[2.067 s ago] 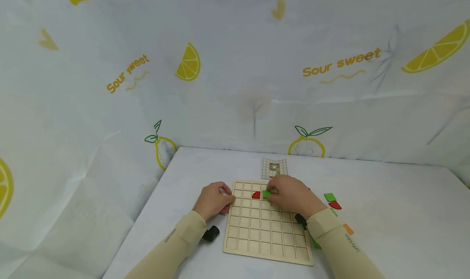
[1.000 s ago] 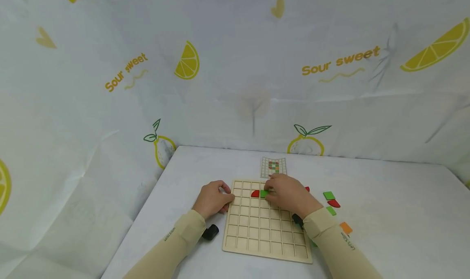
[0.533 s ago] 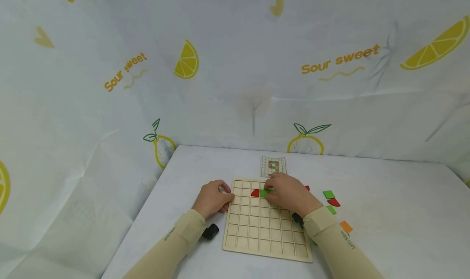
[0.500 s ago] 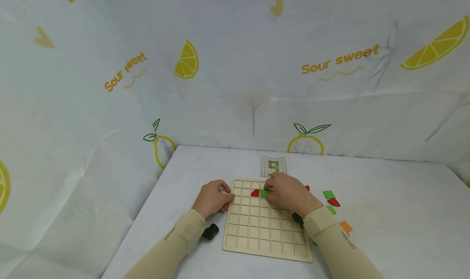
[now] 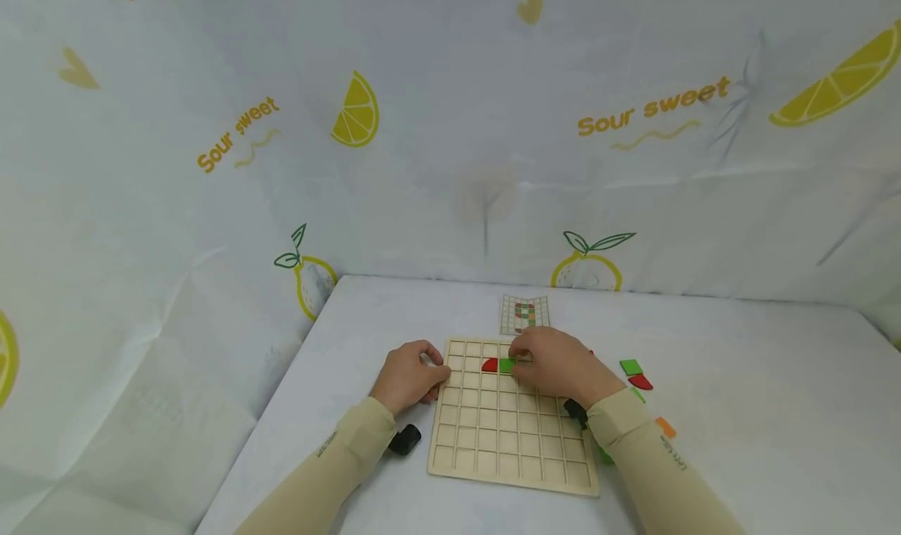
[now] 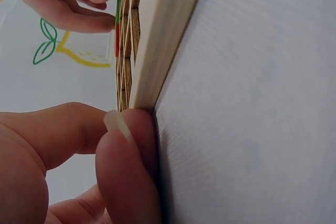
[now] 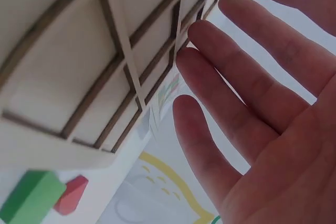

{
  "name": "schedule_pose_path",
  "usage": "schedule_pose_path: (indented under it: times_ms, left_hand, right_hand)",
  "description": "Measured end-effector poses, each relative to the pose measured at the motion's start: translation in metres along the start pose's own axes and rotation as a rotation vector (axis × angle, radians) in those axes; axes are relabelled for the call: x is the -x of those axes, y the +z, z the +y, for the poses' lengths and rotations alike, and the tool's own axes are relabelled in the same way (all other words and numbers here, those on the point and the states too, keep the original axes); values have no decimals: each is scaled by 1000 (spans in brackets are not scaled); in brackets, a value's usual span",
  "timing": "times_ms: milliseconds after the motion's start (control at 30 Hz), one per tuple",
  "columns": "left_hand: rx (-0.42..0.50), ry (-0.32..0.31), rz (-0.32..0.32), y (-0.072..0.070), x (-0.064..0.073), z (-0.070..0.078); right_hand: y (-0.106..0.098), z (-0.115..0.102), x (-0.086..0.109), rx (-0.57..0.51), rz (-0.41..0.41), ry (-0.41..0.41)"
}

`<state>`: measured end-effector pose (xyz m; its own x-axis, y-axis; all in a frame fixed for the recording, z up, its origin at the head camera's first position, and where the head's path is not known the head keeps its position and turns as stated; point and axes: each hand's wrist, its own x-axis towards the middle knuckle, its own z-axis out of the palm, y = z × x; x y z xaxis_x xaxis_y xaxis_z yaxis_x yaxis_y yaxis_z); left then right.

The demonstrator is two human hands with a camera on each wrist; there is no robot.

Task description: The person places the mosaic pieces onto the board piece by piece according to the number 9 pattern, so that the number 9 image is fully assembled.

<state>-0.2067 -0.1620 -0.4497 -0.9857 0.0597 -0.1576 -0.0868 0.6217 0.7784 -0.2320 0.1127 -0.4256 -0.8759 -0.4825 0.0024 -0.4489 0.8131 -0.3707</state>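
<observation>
A lemon-printed cloth is hung beyond the gridded board, which is laid flat on a white bench. The board's left edge is touched by the left hand, thumb and fingertip brought close together — whether the edge is pinched in that grip cannot be told. Over the board's far half the right hand is held, its outer fingers loosely extended. Just past the board's far edge a pattern card is set down. In the right grip a green tile is pinched between thumb and fingertip — placed level in the board's second row from the far edge, fourth column from the left. Right of the board, a loose green square, an orange piece and a loose red piece are scattered. In the board's third column, beside the tile, a red quarter-round is set.
</observation>
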Motion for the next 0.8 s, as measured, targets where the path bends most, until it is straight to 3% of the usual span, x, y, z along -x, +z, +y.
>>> schedule_pose_path:
  times_ms: [267, 533, 800]
  left_hand:
    - [14, -5, -1, 0, 0, 1]
    - [18, -4, -1, -1, -2, 3]
    - [-4, -26, 9, 1, -1, 2]
  right_hand:
    - [-19, 22, 16, -108, 4, 106]
    - [-38, 61, 42, -89, 3, 215]
    - [-44, 81, 57, -111, -15, 308]
